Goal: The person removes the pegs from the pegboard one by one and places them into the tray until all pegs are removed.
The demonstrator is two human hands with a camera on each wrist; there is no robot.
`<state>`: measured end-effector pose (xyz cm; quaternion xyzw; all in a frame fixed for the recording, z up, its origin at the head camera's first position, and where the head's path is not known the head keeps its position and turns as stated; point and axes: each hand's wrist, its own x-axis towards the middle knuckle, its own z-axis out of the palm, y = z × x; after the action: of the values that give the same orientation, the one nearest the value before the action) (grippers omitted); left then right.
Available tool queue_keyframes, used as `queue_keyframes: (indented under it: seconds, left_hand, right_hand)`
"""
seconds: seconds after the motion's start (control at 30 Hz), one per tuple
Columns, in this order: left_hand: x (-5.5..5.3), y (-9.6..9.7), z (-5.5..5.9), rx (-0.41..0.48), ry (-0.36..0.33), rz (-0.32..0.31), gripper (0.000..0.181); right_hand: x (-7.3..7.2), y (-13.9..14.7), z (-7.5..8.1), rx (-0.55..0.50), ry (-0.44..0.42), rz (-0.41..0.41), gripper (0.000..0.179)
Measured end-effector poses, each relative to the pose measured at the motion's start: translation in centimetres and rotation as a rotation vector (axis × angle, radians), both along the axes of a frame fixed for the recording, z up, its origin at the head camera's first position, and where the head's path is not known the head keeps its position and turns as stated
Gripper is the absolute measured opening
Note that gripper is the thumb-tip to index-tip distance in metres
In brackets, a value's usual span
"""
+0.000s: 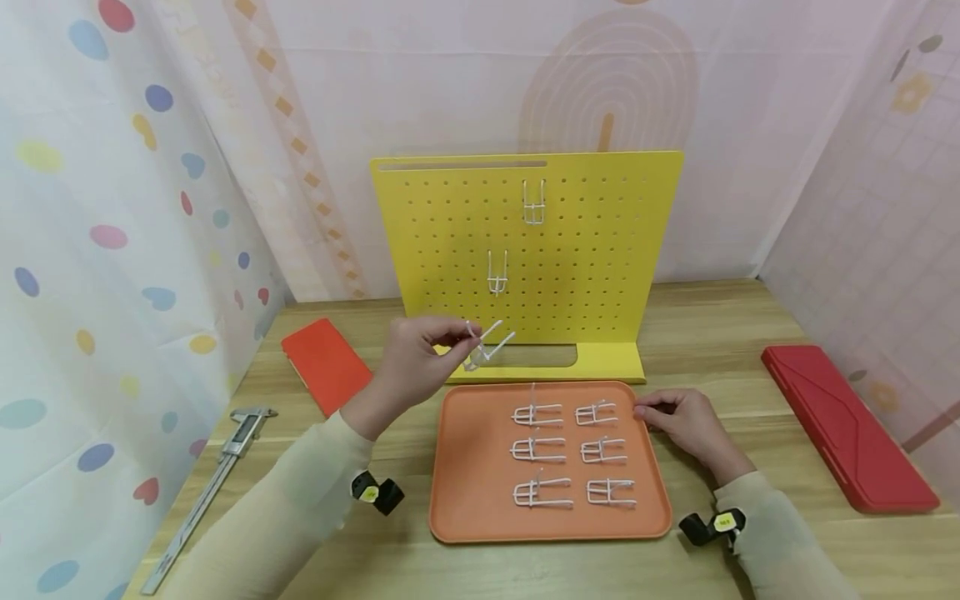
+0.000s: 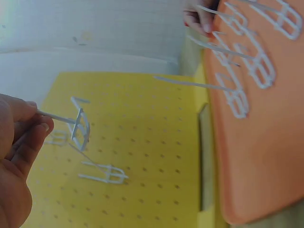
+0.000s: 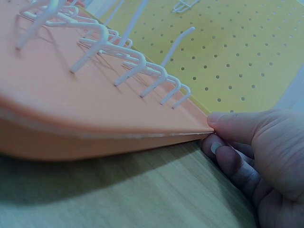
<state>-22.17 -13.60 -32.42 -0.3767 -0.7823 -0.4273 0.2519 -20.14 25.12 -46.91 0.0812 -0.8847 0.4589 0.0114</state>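
Note:
My left hand (image 1: 420,358) pinches a white wire pegboard hook (image 1: 483,350) between thumb and fingers, held up in front of the yellow pegboard (image 1: 450,225). In the left wrist view that hook (image 2: 80,126) points its prongs away from the fingers. Two similar hooks hang on the board, an upper hook (image 1: 534,204) and a lower hook (image 1: 497,273). My right hand (image 1: 686,425) grips the right rim of the orange tray (image 1: 472,467), thumb on top and fingers beneath, as the right wrist view shows. Several white hooks (image 1: 538,450) lie in two columns on the tray.
Left of the board lies a red notebook (image 1: 326,362), with a digital caliper (image 1: 210,492) nearer the left edge of the wooden table (image 1: 712,325). A long red case (image 1: 847,429) lies at the right. Patterned curtains (image 1: 442,75) stand behind and at both sides.

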Motion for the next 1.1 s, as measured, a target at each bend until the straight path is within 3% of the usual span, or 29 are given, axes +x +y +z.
queue_keyframes:
  seconds: [0.13, 0.37, 0.5, 1.1]
  left_hand:
    - [0.1, -0.7, -1.6, -0.032, -0.069, 0.027, 0.005]
    - [-0.1, -1.1, -4.8, -0.115, -0.270, 0.109, 0.008]
    - [0.0, -1.3, -6.3, -0.147, -0.350, 0.143, 0.009]
    - [0.7, -1.3, -10.3, -0.184, -0.467, 0.194, 0.004]
  right_hand:
    - [0.0, 0.0, 0.0, 0.007, 0.003, -0.006, 0.018]
    - [0.1, 0.0, 0.1, -0.009, -0.017, -0.009, 0.020]
    - [0.1, -0.1, 0.1, -0.006, -0.017, -0.012, 0.020]
    - [-0.1, 0.0, -0.2, -0.014, -0.011, -0.007, 0.018]
